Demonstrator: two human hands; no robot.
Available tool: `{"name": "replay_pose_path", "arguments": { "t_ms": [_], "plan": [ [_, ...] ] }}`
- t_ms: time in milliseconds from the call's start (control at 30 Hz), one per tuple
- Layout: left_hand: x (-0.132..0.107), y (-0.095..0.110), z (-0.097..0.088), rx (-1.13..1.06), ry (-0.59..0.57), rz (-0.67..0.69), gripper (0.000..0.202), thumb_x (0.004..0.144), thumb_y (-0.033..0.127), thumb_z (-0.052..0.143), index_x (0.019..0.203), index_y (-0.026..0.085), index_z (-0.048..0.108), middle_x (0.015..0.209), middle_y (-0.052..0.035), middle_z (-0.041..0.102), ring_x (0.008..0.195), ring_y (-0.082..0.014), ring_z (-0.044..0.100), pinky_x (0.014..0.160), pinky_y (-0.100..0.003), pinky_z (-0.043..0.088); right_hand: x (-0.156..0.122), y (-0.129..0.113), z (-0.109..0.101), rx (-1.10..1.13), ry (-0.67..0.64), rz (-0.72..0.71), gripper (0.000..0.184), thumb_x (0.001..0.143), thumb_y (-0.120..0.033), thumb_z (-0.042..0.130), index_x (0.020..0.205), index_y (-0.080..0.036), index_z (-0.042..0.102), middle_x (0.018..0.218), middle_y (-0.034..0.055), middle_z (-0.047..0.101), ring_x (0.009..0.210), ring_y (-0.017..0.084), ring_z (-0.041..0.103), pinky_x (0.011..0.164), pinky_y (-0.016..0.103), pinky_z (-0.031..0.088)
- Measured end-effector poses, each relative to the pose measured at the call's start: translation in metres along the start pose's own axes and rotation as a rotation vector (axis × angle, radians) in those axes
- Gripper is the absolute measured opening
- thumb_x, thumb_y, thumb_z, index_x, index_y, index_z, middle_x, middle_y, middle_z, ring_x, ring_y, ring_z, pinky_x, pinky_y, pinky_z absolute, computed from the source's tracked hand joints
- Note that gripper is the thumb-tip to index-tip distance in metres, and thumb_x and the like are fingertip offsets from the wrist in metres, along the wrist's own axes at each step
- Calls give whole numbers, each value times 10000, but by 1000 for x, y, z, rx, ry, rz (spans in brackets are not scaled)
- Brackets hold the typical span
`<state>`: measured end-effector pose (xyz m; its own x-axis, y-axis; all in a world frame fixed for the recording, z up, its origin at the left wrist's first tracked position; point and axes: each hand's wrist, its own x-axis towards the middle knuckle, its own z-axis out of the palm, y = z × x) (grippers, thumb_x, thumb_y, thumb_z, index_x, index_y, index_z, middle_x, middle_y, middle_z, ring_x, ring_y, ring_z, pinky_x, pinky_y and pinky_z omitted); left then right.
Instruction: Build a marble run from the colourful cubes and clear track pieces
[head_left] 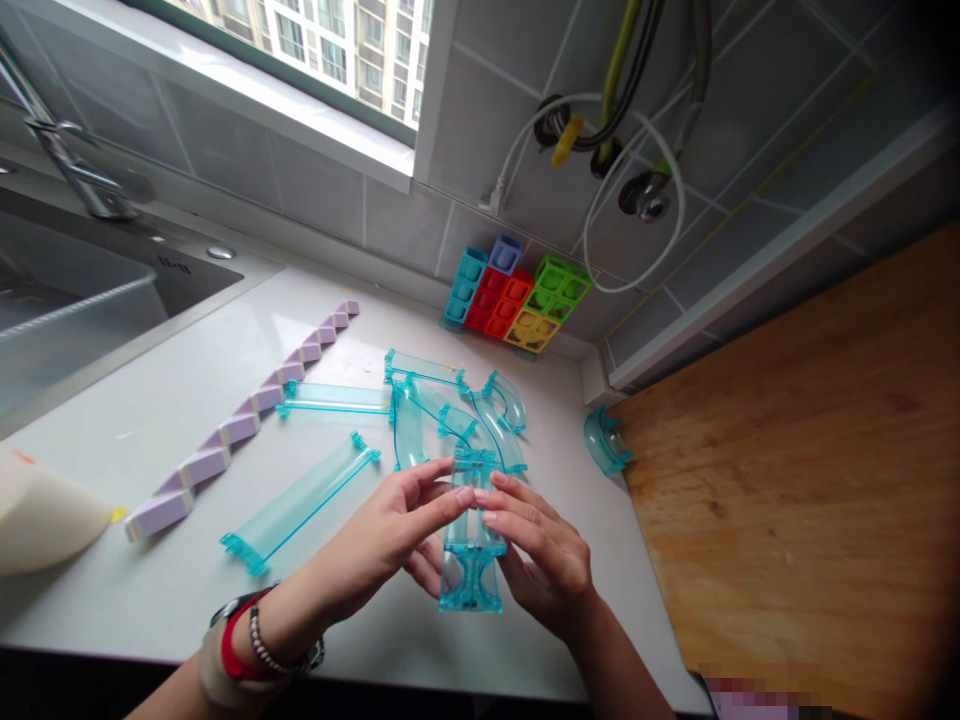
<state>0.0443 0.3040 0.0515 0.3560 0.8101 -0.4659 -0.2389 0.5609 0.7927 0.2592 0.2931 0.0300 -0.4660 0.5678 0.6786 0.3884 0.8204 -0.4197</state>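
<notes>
Between my two hands is a clear teal plastic toy block (472,575), long and hollow with curved cutouts on its near end. My left hand (420,520) wraps round its left side, thumb on top. My right hand (544,550) grips the right side, fingertips on the upper edge. Just beyond it lies a cluster of clear teal track pieces, among them a curved track piece (496,430) and a straight track piece (337,398). Another straight track piece (304,505) lies to the left of my hands.
A zigzag row of lilac blocks (231,430) runs along the left counter (67,420). Coloured blocks (517,295) stand against the tiled wall. A sink (172,270) is at left, a wooden board (780,450) at right, with a teal curved piece (602,440) by its edge.
</notes>
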Motion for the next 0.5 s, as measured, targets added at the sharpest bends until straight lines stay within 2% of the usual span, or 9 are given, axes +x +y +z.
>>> {"name": "replay_pose_path", "arguments": {
  "t_ms": [200, 300, 500],
  "plan": [
    [0, 0, 0, -31, -38, 22, 822, 830, 440, 826, 1526, 196, 464, 1202, -162, 740, 448, -120, 681, 384, -222, 571, 3, -1, 0, -8, 3, -6, 553, 922, 6, 604, 1407, -254, 554, 1310, 98, 725, 1314, 266, 630, 1083, 482, 576],
    [-1, 3, 1, -28, -52, 12, 802, 838, 446, 820, 1513, 191, 470, 1208, -160, 737, 450, -104, 676, 395, -208, 572, 2, -1, 1, -9, 7, -11, 548, 920, 20, 595, 1401, -239, 557, 1305, 104, 727, 1318, 268, 627, 1080, 486, 576],
    [-2, 3, 1, -4, -2, -26, 775, 846, 433, 815, 1483, 173, 458, 1240, -158, 705, 440, -90, 658, 381, -209, 566, 2, -1, 1, -1, -7, -15, 599, 901, 46, 584, 1429, -232, 543, 1334, 111, 709, 1344, 274, 606, 1084, 496, 569]
  ]
}}
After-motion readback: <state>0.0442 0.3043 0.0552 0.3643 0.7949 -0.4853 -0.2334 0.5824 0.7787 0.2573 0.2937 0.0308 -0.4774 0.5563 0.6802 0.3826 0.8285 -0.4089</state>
